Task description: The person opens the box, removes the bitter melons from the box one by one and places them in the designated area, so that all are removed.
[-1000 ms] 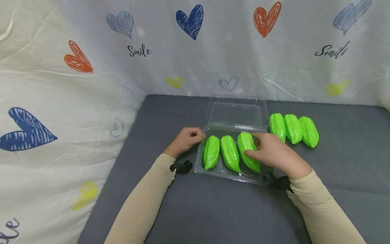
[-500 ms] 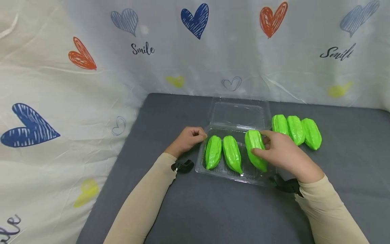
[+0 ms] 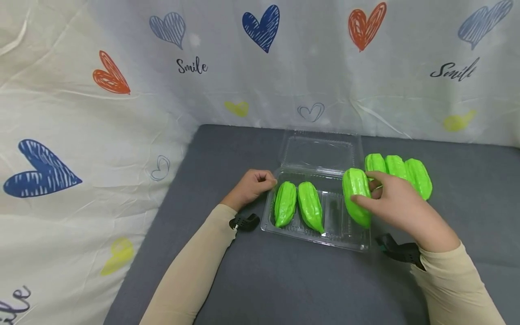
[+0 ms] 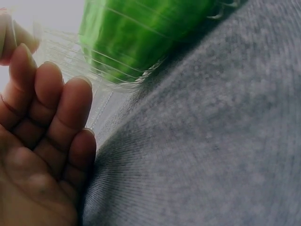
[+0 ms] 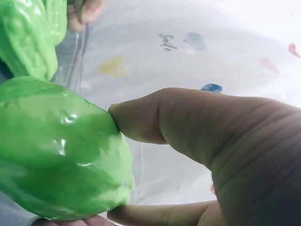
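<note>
In the head view my right hand [image 3: 400, 205] holds a glossy green ridged fruit [image 3: 355, 198] between thumb and fingers, over the right end of a clear plastic container [image 3: 333, 216]. The right wrist view shows the thumb on one side of this green fruit [image 5: 66, 146] and fingers on the other. Two like fruits, a left one [image 3: 285, 204] and a middle one [image 3: 310, 206], lie side by side in the container. At its far left corner my left hand [image 3: 253, 187] pinches the rim with thumb and forefinger; in the left wrist view the other fingers [image 4: 70, 103] are loosely curled.
The container's clear lid [image 3: 318, 151] lies folded back behind it. Three more green fruits [image 3: 418, 178] lie in a row at the right, partly behind my right hand. A white cloth with printed hearts [image 3: 260, 27] stands beyond the grey table [image 3: 284, 280].
My right hand has lifted the right-hand fruit from its place in the container and carried it to the right, baring the tray there. The left hand stays at the corner.
</note>
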